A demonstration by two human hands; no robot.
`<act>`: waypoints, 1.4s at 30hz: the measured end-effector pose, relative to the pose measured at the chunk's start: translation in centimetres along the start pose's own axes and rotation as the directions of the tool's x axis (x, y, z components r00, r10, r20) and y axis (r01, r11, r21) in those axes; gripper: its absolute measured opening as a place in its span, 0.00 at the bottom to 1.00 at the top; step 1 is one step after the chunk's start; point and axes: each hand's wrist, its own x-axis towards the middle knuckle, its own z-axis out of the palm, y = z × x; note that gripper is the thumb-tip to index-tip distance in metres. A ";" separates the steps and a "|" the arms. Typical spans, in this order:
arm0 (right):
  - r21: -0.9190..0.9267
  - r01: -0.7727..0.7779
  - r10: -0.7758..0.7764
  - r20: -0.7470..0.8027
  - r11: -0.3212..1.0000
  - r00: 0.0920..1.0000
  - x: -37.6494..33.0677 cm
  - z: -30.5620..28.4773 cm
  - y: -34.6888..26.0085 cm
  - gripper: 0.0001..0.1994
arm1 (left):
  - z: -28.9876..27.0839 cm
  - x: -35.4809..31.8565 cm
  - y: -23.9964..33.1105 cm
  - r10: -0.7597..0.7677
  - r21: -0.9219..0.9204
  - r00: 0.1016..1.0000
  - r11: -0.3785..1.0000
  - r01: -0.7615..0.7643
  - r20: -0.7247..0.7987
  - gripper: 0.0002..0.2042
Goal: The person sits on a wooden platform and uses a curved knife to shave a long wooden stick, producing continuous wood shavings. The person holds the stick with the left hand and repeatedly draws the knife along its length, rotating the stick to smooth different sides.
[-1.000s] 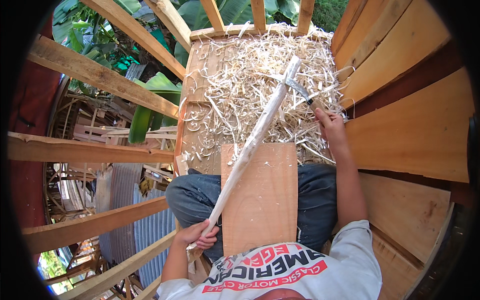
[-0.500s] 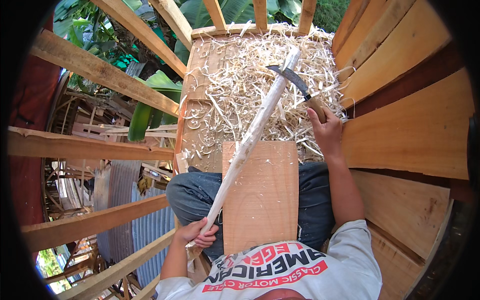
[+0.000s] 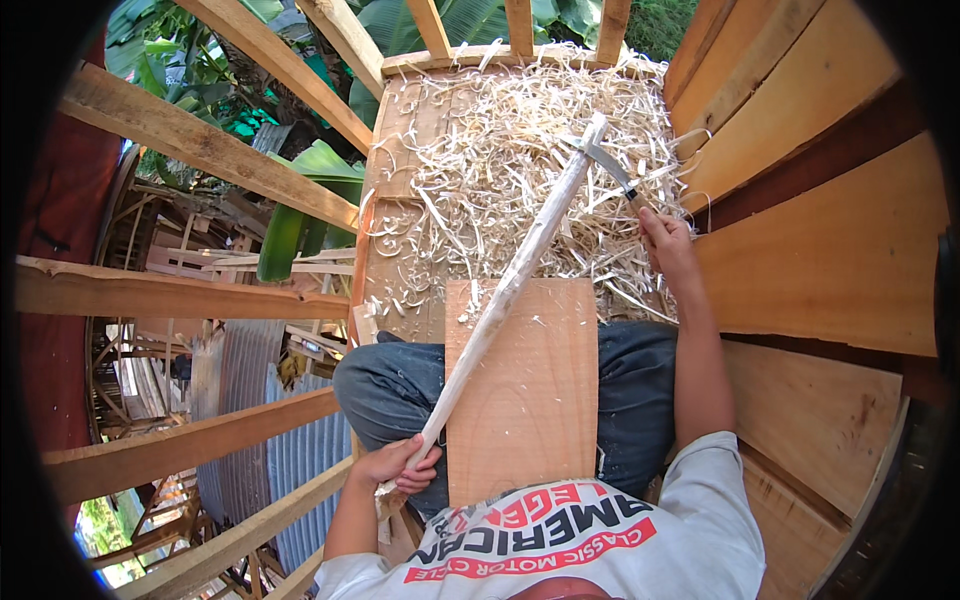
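Planks (image 3: 400, 185) with curly shavings (image 3: 530, 100) underlie a long stick (image 3: 507, 290) (pale, dark-flecked).

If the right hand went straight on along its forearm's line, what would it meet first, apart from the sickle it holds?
Probably the loose wood shavings spread ahead of the right hand; but depth is unclear, so it might pass above them.

Head view: from the person's head, left fisheye of a side-by-side pair
Facing: steeply down and forward, upright
Shirt (image 3: 705, 505): at the near edge, closest to the lens
Left hand (image 3: 400, 466), right hand (image 3: 668, 243): both seen from above, beyond the shirt
Rail (image 3: 465, 60): at the far edge, farther off
Left slats (image 3: 180, 293), right panels (image 3: 830, 250): bending toward the view's rim
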 end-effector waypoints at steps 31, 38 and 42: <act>-0.171 0.001 0.032 0.187 0.985 0.982 -0.7 0.1 0.6 0.19 | 0.0 -0.3 0.2 -0.035 -0.076 0.998 0.996 0.038 0.045 0.26; 0.027 -0.104 0.101 0.091 0.994 0.991 -0.5 -0.3 0.5 0.18 | 0.1 -0.2 0.1 -0.030 0.022 0.999 0.999 0.030 0.014 0.26; -0.038 -0.090 0.085 -0.117 0.995 0.990 -0.5 0.7 0.8 0.19 | 0.3 -0.2 0.1 -0.016 0.029 1.000 0.999 0.016 -0.026 0.27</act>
